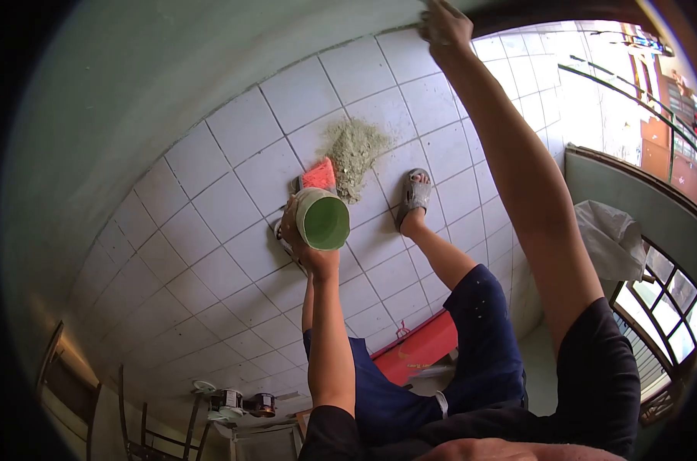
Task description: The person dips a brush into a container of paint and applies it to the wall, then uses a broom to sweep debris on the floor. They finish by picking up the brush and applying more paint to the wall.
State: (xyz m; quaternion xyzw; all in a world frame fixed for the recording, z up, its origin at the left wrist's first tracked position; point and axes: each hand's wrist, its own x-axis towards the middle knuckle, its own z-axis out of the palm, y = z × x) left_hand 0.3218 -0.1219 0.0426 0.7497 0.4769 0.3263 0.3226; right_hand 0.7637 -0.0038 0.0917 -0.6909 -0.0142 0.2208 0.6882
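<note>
My left hand (292,224) is wrapped around the side of a round container (323,220), pale outside and green inside. It is tilted so that I see into its mouth, and no contents show. My right arm is stretched far up and forward. At its end, my right hand (447,29) is closed against the pale green wall, beside a dark edge. Whatever its fingers hold is too small to make out. Below the container, a heap of greyish-green crumbled debris (352,157) lies on the floor. An orange-red flat thing (318,176), partly hidden by the container, touches the heap.
White floor tiles (225,211) meet the curved-looking wall (133,100). My sandalled foot (416,194) stands right of the heap. A red box-like thing (418,349) lies behind my legs, with cans (227,402) and a dark metal frame (160,438) at lower left. A railing (633,100) is at right.
</note>
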